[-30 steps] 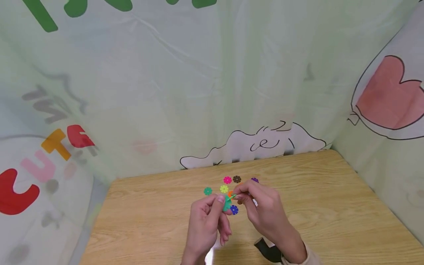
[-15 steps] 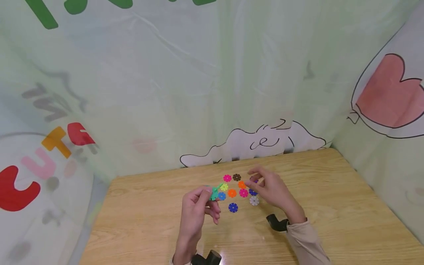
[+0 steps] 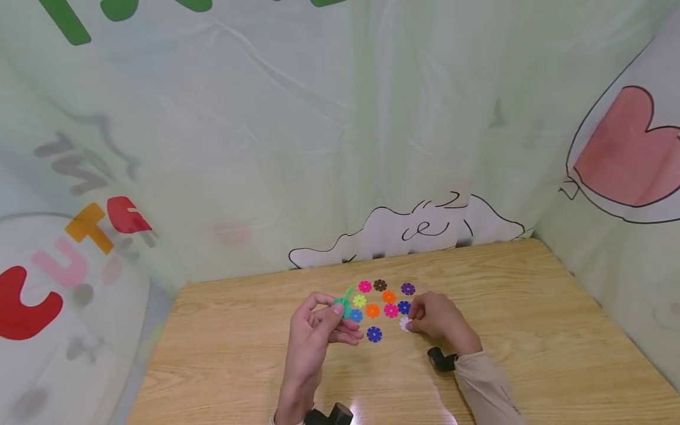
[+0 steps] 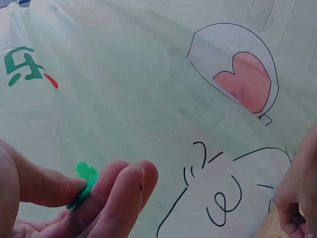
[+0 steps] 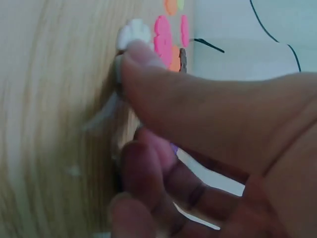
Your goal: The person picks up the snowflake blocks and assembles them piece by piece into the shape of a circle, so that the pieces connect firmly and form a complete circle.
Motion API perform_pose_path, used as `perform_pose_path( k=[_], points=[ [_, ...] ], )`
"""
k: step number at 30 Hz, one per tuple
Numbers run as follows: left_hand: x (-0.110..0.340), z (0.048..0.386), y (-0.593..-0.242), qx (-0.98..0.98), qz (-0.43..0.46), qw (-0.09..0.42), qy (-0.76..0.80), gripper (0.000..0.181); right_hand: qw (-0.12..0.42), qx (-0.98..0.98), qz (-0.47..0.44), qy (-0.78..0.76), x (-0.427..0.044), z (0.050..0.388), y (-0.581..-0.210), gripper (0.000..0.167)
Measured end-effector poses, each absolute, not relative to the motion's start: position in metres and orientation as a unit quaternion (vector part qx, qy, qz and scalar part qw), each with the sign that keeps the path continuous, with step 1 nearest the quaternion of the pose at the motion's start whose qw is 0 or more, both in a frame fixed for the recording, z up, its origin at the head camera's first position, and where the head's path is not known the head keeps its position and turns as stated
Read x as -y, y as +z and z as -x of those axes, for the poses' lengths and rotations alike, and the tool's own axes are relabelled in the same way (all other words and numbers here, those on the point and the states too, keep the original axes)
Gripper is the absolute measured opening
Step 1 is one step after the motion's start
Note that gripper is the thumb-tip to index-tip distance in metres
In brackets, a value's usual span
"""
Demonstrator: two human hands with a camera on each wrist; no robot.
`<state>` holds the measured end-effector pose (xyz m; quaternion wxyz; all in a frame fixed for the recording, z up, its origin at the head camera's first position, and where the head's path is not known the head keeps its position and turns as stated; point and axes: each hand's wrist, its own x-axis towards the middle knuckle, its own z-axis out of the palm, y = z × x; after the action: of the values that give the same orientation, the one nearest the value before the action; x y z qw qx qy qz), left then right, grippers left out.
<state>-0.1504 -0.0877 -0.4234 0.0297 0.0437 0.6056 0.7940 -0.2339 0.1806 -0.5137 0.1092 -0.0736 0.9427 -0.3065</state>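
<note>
My left hand (image 3: 312,330) pinches two joined snowflake discs between thumb and fingers, above the table's left-middle part. One disc is teal green (image 3: 340,308); a light green disc (image 3: 348,293) stands up from it at an angle. In the left wrist view the bright green disc (image 4: 86,172) pokes out above the thumb, its lower part hidden. At the right of the loose discs, my right hand (image 3: 442,320) grips the edge of a white snowflake disc (image 3: 404,324). The right wrist view has the thumb lying over this white disc (image 5: 133,31), covering part of it.
Several loose discs lie on the wooden table (image 3: 223,354): a dark blue disc (image 3: 374,334), an orange disc (image 3: 372,310), a pink disc (image 3: 391,310), a brown disc (image 3: 379,285) and others. A printed curtain (image 3: 255,147) hangs behind the table.
The right hand has left the joined green discs, moved right and come down onto the white disc. The left hand has shifted left, still holding the green pair.
</note>
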Motion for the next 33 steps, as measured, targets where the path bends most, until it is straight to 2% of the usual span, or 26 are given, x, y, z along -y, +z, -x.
perform_pose_path(
  k=[4, 9, 11, 15, 20, 25, 33],
  points=[
    [0.087, 0.151, -0.423, -0.602, -0.045, 0.034, 0.796, 0.018, 0.12, -0.942, 0.083, -0.303, -0.181, 0.233, -0.511, 0.024],
    [0.087, 0.151, -0.423, -0.6, -0.049, 0.044, 0.797, 0.017, 0.113, -0.91, 0.091, -0.388, -0.182, 0.234, -0.506, 0.016],
    [0.086, 0.151, -0.423, -0.602, -0.051, 0.05, 0.795, 0.016, 0.097, -0.884, 0.09, -0.449, -0.18, 0.233, -0.498, 0.018],
    [0.086, 0.151, -0.423, -0.608, -0.056, 0.06, 0.79, 0.018, 0.057, -0.808, 0.095, -0.579, -0.168, 0.223, -0.472, 0.032],
    [0.084, 0.149, -0.422, -0.61, -0.072, 0.066, 0.786, 0.021, -0.008, -0.716, 0.144, -0.683, -0.147, 0.202, -0.438, 0.027],
    [0.082, 0.145, -0.419, -0.611, -0.081, 0.075, 0.784, 0.02, -0.052, -0.7, 0.172, -0.691, -0.132, 0.184, -0.419, 0.02],
    [0.08, 0.139, -0.412, -0.628, -0.128, 0.072, 0.764, 0.025, -0.108, -0.707, 0.193, -0.672, -0.127, 0.174, -0.411, 0.019]
  ],
)
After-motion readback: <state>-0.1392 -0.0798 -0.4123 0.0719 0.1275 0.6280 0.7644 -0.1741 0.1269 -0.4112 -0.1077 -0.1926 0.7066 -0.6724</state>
